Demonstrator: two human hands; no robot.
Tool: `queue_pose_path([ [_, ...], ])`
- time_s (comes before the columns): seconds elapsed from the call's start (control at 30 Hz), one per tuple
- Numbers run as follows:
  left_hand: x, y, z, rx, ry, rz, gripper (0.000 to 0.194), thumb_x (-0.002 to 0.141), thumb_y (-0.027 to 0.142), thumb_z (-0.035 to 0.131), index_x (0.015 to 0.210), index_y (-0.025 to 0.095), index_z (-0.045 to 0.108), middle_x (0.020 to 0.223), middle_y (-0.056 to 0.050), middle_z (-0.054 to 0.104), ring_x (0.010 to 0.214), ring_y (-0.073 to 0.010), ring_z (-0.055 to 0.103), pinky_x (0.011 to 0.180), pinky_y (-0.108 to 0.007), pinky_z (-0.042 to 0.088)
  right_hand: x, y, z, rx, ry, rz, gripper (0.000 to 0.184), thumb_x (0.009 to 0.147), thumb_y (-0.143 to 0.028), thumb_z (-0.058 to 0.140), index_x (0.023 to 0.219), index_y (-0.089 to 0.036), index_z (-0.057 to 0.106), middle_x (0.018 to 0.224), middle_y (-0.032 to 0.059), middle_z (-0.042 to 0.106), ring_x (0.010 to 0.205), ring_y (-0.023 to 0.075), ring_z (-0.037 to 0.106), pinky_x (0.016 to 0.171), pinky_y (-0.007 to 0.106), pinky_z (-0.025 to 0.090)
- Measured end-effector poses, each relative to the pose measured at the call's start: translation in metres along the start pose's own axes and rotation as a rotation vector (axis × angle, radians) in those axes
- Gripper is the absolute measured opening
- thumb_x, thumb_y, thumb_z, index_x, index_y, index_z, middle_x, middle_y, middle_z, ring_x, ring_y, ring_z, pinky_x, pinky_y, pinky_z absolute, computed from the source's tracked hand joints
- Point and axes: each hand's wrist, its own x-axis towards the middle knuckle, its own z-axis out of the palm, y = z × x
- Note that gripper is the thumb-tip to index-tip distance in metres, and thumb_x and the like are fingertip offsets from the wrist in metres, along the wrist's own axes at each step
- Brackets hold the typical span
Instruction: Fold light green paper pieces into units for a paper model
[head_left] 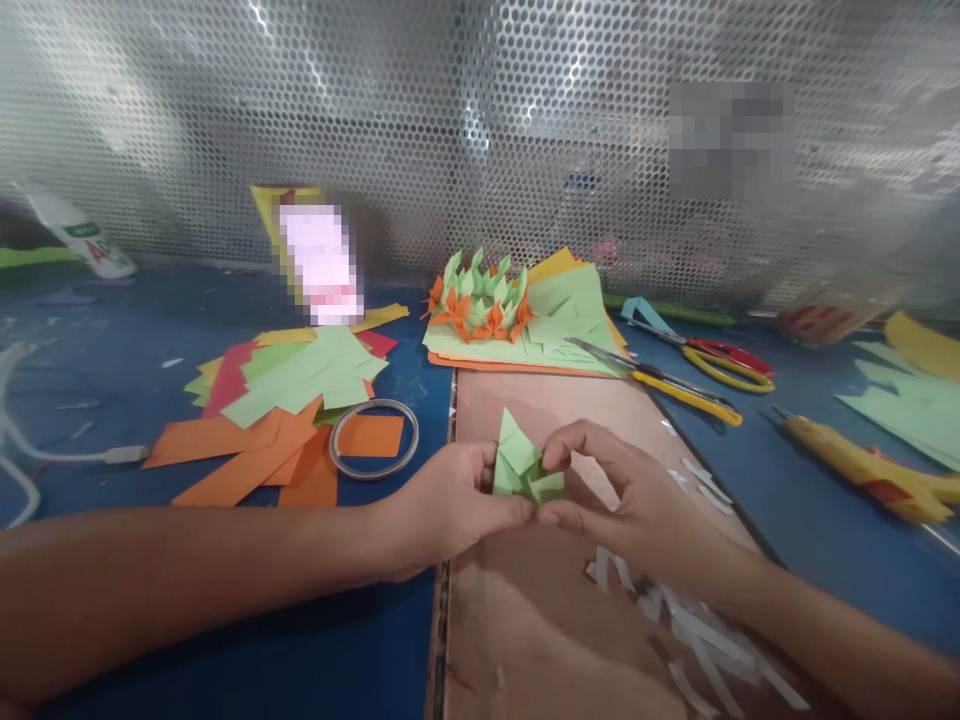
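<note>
Your left hand (450, 500) pinches the folded green paper (516, 455); your right hand (626, 490), half closed, holds its right side. It should be light, easily creased: grip thicker folds.

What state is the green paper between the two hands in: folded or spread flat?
Folded. The green paper between the left hand and right hand shows overlapping layers, sharp creases and a pointed top.

White bottle (84, 236) bears a red "A"; its other lettering is blurred.
</note>
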Motion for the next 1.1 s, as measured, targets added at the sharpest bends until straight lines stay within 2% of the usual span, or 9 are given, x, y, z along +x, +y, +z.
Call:
queue_pose_path([
  [0.13,-0.001,0.001,0.000,-0.007,0.021,-0.011,0.016,0.066,0.013,0.066,0.081,0.011,0.062,0.078,-0.002,0.062,0.073,-0.0117,0.055,0.071,-0.023,0.040,0.005,0.001,-0.005,-0.010,-0.094,-0.098,0.012,0.070,-0.024,0.068,0.072,-0.020,0.057,0.079,0.0024,0.059,0.077,0.0171,0.056,0.071,0.029,0.045],
  [0.27,0.000,0.001,0.000,0.004,0.032,-0.005,0.016,0.065,0.013,0.066,0.080,0.011,0.061,0.078,-0.002,0.062,0.074,-0.0116,0.055,0.072,-0.023,0.040,0.006,0.002,-0.007,-0.010,-0.099,-0.148,0.007,0.075,-0.021,0.062,0.069,-0.019,0.059,0.079,0.0025,0.058,0.077,0.0157,0.057,0.071,0.027,0.044],
  [0.43,0.000,0.000,-0.001,0.010,0.040,-0.020,0.016,0.064,0.014,0.065,0.079,0.014,0.059,0.069,0.002,0.058,0.071,-0.0125,0.055,0.072,-0.026,0.041,0.005,0.000,-0.006,0.020,-0.096,-0.090,0.010,0.078,-0.022,0.059,0.069,-0.020,0.061,0.079,0.0032,0.059,0.079,0.0165,0.057,0.073,0.029,0.044],
  [0.63,0.000,-0.001,0.000,0.017,0.046,-0.022,0.013,0.064,0.014,0.063,0.077,0.014,0.059,0.069,0.001,0.058,0.069,-0.0121,0.055,0.071,-0.025,0.041,0.004,-0.004,-0.001,0.041,-0.071,-0.003,0.014,0.079,-0.022,0.058,0.066,-0.020,0.061,0.077,0.0039,0.060,0.078,0.0177,0.057,0.072,0.031,0.045],
  [0.83,0.001,-0.001,0.002,0.007,0.024,-0.011,0.016,0.065,0.015,0.065,0.079,0.013,0.059,0.072,0.000,0.058,0.069,-0.0118,0.054,0.070,-0.025,0.041,0.003,-0.007,0.003,-0.004,-0.038,0.012,0.018,0.080,-0.024,0.058,0.063,-0.020,0.062,0.071,0.0027,0.060,0.071,0.0163,0.056,0.067,0.029,0.044],
  [1.1,0.000,-0.003,0.001,-0.012,0.008,0.019,0.026,0.064,0.025,0.072,0.083,0.012,0.059,0.078,-0.003,0.061,0.073,-0.0131,0.055,0.073,-0.025,0.041,0.001,-0.007,0.004,-0.113,-0.020,-0.007,0.016,0.079,-0.023,0.058,0.063,-0.020,0.060,0.068,0.0016,0.060,0.068,0.0165,0.054,0.067,0.031,0.042],
])
